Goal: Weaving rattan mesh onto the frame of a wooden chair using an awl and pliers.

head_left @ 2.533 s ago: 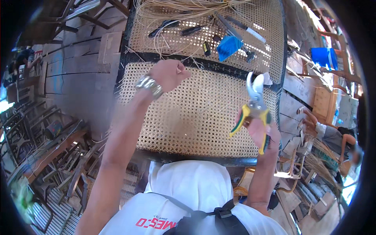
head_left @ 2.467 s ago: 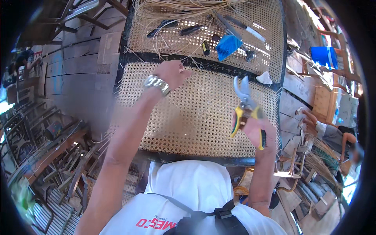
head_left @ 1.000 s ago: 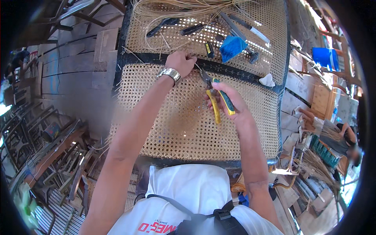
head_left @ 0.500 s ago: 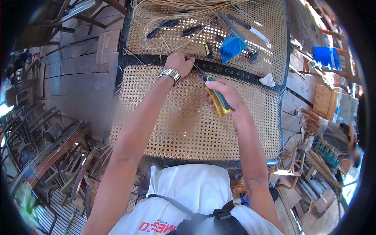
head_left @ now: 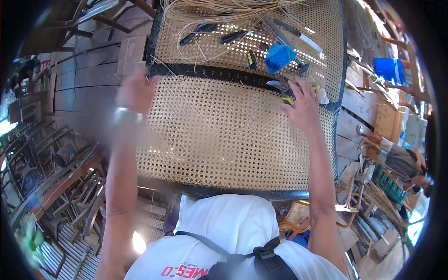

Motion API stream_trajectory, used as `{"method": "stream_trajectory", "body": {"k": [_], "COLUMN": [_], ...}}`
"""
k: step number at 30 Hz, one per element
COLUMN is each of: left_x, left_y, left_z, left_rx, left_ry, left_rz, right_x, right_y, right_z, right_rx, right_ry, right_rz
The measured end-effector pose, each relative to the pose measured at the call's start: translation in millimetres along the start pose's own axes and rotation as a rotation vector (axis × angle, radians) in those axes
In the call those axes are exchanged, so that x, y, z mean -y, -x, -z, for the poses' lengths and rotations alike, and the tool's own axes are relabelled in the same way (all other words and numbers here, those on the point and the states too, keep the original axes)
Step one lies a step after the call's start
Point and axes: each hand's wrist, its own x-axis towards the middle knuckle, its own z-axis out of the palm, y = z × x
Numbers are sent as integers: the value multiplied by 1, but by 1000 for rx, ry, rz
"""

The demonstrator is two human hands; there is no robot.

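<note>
The left hand (head_left: 135, 91) rests at the upper left corner of the near cane panel (head_left: 224, 135), against its dark frame (head_left: 210, 73). It is motion-blurred, so I cannot tell whether its grip is closed on the frame or merely pressing there; the position suggests it steadies the panel. A metal wristband (head_left: 127, 114) shows on that wrist.

The right hand (head_left: 303, 105) lies at the upper right of the same panel, its grip closed on cutters (head_left: 283, 89) with yellow handles. The blades point left along the frame's far rail, lying low against the weave, which fits trimming at the edge rather than carrying the tool. The blades themselves are small in the picture; whether they stand apart or together cannot be told.

The near panel lies flat in front of the person, its weave complete across the visible face. A second cane panel (head_left: 322, 28) lies beyond it and serves as a desk for tools: loose cane strands (head_left: 210, 9) bundled at its far edge, two dark-handled tools (head_left: 219, 33), a long blade (head_left: 298, 35), and a blue cloth (head_left: 279, 56), all within the right hand's reach.

Wooden chair frames (head_left: 60, 186) are stacked at left.
</note>
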Motion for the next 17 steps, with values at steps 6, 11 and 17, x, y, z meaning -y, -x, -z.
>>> {"method": "stream_trajectory", "body": {"k": [6,11,17], "left_x": [-128,-158,-163], "left_y": [11,-13,-19], "left_z": [-49,-103,-126], "left_rx": [364,374,394], "left_ry": [476,543,452], "left_rz": [-183,-260,-342], "right_x": [63,91,103], "right_y": [-13,-29,-37], "right_z": [-24,-61,-65], "right_rx": [-104,-108,-102], "right_ry": [-486,-586,-576], "right_rz": [-83,-187,-219]}}
